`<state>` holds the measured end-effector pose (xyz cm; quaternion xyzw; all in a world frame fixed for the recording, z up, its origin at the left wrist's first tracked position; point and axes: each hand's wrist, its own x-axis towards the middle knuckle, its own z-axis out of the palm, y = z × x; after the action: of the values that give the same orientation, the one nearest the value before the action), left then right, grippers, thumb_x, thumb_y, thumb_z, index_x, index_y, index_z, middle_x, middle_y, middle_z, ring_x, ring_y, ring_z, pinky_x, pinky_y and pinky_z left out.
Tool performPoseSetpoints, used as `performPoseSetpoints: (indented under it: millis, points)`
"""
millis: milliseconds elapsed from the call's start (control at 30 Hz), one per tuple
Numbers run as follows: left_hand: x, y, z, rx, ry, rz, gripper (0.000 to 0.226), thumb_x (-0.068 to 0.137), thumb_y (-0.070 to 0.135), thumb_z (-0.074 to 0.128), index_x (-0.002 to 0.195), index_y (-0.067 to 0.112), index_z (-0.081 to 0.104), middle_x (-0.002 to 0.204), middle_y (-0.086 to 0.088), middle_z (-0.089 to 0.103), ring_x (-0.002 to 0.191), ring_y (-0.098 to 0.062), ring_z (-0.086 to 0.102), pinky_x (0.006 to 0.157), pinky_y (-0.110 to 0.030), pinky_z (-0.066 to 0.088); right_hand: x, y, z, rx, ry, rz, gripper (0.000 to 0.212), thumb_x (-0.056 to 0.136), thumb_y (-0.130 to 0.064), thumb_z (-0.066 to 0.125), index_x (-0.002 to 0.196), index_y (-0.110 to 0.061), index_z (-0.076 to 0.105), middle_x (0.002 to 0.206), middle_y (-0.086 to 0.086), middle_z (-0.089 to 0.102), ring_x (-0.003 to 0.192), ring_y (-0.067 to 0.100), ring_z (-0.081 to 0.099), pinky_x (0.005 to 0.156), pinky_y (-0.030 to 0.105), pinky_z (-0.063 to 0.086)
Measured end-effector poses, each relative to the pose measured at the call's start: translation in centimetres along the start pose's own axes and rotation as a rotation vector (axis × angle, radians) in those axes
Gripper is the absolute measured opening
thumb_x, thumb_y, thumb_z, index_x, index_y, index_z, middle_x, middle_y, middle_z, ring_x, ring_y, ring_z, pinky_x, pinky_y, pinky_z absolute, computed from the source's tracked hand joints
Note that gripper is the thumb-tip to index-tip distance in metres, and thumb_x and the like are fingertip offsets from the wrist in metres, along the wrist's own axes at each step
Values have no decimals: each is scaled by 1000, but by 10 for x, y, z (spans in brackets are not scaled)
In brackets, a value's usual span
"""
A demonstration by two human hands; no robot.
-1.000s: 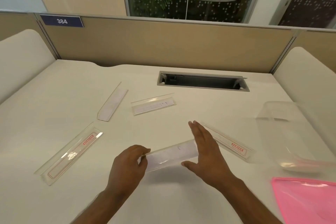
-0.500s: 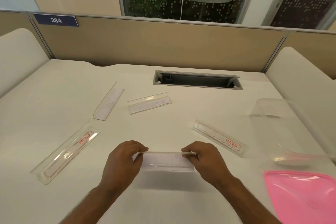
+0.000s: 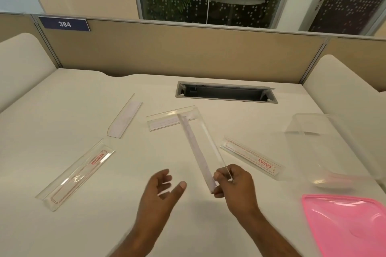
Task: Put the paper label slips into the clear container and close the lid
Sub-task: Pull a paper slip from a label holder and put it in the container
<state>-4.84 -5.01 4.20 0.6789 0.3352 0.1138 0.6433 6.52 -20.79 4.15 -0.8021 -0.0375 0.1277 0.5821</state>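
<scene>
My right hand (image 3: pixel 235 183) pinches the near end of a clear label holder with a white paper slip (image 3: pixel 198 150) in it, raised and pointing away from me. My left hand (image 3: pixel 160 192) hovers open just left of it, holding nothing. Several more holders lie on the white table: a red-printed one at the left (image 3: pixel 77 173), a plain one with paper (image 3: pixel 125 119), another behind the held one (image 3: pixel 165 122), and a red-printed one at the right (image 3: pixel 250 157). The clear container (image 3: pixel 325 148) stands open at the right. Its pink lid (image 3: pixel 351 225) lies in front of it.
A grey cable slot (image 3: pixel 226 92) is cut into the table at the back. A beige partition (image 3: pixel 188 54) with a blue sign reading 384 (image 3: pixel 64 24) closes the far side. Padded side panels (image 3: pixel 18 62) flank the desk left and right.
My left hand has let go of the holder and opened. My right hand has swung the holder from lying crosswise between both hands to pointing away from me.
</scene>
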Motion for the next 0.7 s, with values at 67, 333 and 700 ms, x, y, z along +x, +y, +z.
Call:
performPoseSetpoints:
  millis: [67, 333, 700]
  points:
    - [0, 3, 9, 2, -115, -82, 70, 64, 62, 76, 124, 37, 52, 120, 18, 61, 109, 1, 59, 73, -15, 44, -9, -5, 7, 71, -33, 79, 9, 91, -6, 61, 82, -7, 63, 81, 14, 69, 53, 26, 71, 55, 37, 61]
    - [4, 17, 21, -163, -263, -117, 72, 60, 61, 82, 119, 23, 65, 105, 7, 77, 105, -13, 70, 104, -44, 48, -32, -22, 23, 174, -190, 162, 15, 92, -19, 66, 90, -4, 61, 84, 16, 72, 61, 31, 73, 61, 39, 62]
    - [23, 12, -17, -22, -45, 4, 57, 51, 32, 95, 102, 25, 71, 91, -4, 73, 78, -15, 69, 68, -22, 57, -11, -26, -2, 117, -174, 16, 18, 81, -14, 76, 95, -20, 68, 85, 4, 74, 83, 23, 71, 70, 30, 58]
